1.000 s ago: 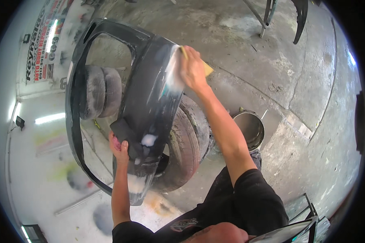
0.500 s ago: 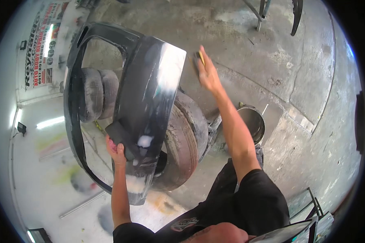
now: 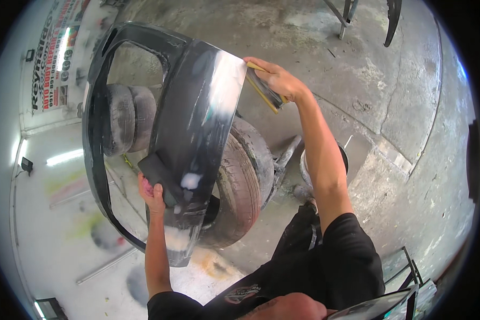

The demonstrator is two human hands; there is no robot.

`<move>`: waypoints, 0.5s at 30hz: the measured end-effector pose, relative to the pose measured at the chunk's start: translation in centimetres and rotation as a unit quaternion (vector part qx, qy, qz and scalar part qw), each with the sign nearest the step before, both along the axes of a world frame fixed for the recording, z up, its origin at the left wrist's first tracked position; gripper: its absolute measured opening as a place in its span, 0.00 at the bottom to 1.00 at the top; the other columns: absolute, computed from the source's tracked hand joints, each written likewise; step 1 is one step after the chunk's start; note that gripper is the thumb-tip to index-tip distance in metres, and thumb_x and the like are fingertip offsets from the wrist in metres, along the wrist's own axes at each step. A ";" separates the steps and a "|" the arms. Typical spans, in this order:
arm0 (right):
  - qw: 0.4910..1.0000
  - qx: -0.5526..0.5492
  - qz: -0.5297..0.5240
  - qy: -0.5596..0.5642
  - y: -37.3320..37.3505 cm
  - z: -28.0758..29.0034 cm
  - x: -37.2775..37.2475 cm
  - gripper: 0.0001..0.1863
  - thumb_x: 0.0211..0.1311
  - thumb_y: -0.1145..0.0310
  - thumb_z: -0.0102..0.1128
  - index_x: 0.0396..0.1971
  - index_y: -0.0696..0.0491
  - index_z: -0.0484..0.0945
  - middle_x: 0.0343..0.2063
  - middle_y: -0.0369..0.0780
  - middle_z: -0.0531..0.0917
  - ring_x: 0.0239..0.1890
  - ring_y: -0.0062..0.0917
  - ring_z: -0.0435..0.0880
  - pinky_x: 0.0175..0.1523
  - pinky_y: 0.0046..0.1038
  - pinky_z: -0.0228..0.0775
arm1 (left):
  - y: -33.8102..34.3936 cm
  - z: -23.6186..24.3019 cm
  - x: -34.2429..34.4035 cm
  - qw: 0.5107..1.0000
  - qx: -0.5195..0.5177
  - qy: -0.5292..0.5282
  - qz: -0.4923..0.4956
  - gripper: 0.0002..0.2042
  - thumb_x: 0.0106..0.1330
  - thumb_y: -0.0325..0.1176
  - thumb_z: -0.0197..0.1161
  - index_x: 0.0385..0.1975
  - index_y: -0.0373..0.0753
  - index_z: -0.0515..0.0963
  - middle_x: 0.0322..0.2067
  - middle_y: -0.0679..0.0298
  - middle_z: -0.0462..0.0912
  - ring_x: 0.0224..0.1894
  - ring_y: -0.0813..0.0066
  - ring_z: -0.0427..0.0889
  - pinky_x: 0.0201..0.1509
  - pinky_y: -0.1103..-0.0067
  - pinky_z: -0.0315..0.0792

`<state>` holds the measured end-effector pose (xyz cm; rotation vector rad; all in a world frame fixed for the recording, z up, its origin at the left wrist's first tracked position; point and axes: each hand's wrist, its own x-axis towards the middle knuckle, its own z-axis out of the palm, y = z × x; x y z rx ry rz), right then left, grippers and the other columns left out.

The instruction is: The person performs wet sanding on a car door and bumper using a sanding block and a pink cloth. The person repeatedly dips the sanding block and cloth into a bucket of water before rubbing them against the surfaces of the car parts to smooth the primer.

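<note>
A dark grey car door point(image 3: 189, 114), with its window frame on the left, stands tilted before me; pale filler patches show on its skin. My left hand point(image 3: 153, 198) is closed at the door's lower left, gripping a dark flat pad point(image 3: 157, 170) that lies against the panel. Something pink point(image 3: 146, 185) shows between those fingers; its kind is unclear. Beyond the door's upper right edge, my right hand point(image 3: 282, 82) is closed around a sanding block point(image 3: 265, 92) with yellow edges and a dark face. Its fingertips are close to the door's corner; I cannot tell whether they touch.
Worn tires point(image 3: 237, 186) lie under and beside the door, and more tires point(image 3: 125, 118) show through its window opening. A bucket point(image 3: 305, 170) stands behind my right forearm. Metal stand legs point(image 3: 344, 18) are at the far right, and a printed banner point(image 3: 53, 58) hangs at left.
My right hand has shifted slightly up and right, turning the sanding block so that its dark face shows. My left hand stays at the door, which has moved very slightly.
</note>
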<state>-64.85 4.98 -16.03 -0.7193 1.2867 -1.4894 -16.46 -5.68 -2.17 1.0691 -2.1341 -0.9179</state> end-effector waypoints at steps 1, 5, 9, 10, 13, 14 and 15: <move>1.000 0.000 0.000 -0.001 0.0 0.3 -0.2 0.23 0.79 0.67 0.47 0.70 0.49 0.72 0.64 0.42 0.80 0.66 0.34 0.74 0.71 0.32 0.61 | 0.0 -0.1 0.1 1.000 0.000 -0.001 0.000 0.40 0.63 0.48 0.72 0.67 0.27 0.63 0.57 0.54 0.77 0.58 0.65 0.78 0.64 0.71 0.70; 0.997 0.012 -0.028 0.073 -1.4 0.3 -1.2 0.23 0.78 0.66 0.50 0.69 0.48 0.74 0.61 0.41 0.81 0.60 0.31 0.76 0.67 0.30 0.65 | 0.3 -0.2 -0.3 1.000 -0.011 0.002 0.010 0.40 0.63 0.49 0.72 0.67 0.28 0.63 0.56 0.55 0.77 0.58 0.65 0.78 0.65 0.71 0.69; 0.995 0.006 0.061 0.080 -2.5 0.6 -1.9 0.24 0.75 0.64 0.54 0.68 0.48 0.75 0.58 0.41 0.82 0.56 0.28 0.78 0.63 0.28 0.70 | 0.3 0.2 -0.7 1.000 -0.007 -0.010 -0.003 0.40 0.64 0.52 0.72 0.65 0.28 0.64 0.55 0.56 0.77 0.56 0.66 0.77 0.63 0.72 0.69; 0.995 0.006 0.063 0.081 -2.5 0.9 -2.3 0.24 0.75 0.64 0.54 0.68 0.48 0.75 0.58 0.41 0.82 0.56 0.28 0.78 0.63 0.28 0.70 | 0.3 0.2 -0.7 1.000 -0.007 -0.009 -0.001 0.40 0.64 0.52 0.72 0.65 0.28 0.64 0.55 0.56 0.77 0.56 0.66 0.77 0.63 0.72 0.69; 0.991 0.044 0.111 0.054 -2.2 1.1 -3.4 0.25 0.73 0.63 0.55 0.68 0.49 0.75 0.58 0.41 0.82 0.55 0.27 0.78 0.62 0.28 0.71 | 0.5 0.4 -0.9 1.000 -0.020 -0.015 0.004 0.40 0.64 0.54 0.71 0.64 0.29 0.65 0.53 0.57 0.77 0.55 0.67 0.77 0.61 0.73 0.69; 0.991 0.051 0.110 0.053 -2.3 0.8 -3.5 0.24 0.73 0.64 0.55 0.68 0.47 0.76 0.58 0.40 0.82 0.56 0.29 0.78 0.63 0.30 0.69 | 0.5 0.6 -1.1 1.000 -0.017 -0.018 -0.003 0.40 0.64 0.55 0.71 0.64 0.29 0.65 0.53 0.57 0.77 0.55 0.68 0.77 0.61 0.73 0.69; 0.991 0.059 0.108 0.052 -2.2 0.7 -3.6 0.23 0.73 0.65 0.55 0.67 0.45 0.77 0.59 0.39 0.82 0.58 0.30 0.77 0.65 0.32 0.68 | 0.4 0.7 -1.3 1.000 -0.013 -0.020 -0.010 0.40 0.64 0.55 0.71 0.64 0.29 0.65 0.52 0.58 0.77 0.55 0.68 0.77 0.61 0.73 0.69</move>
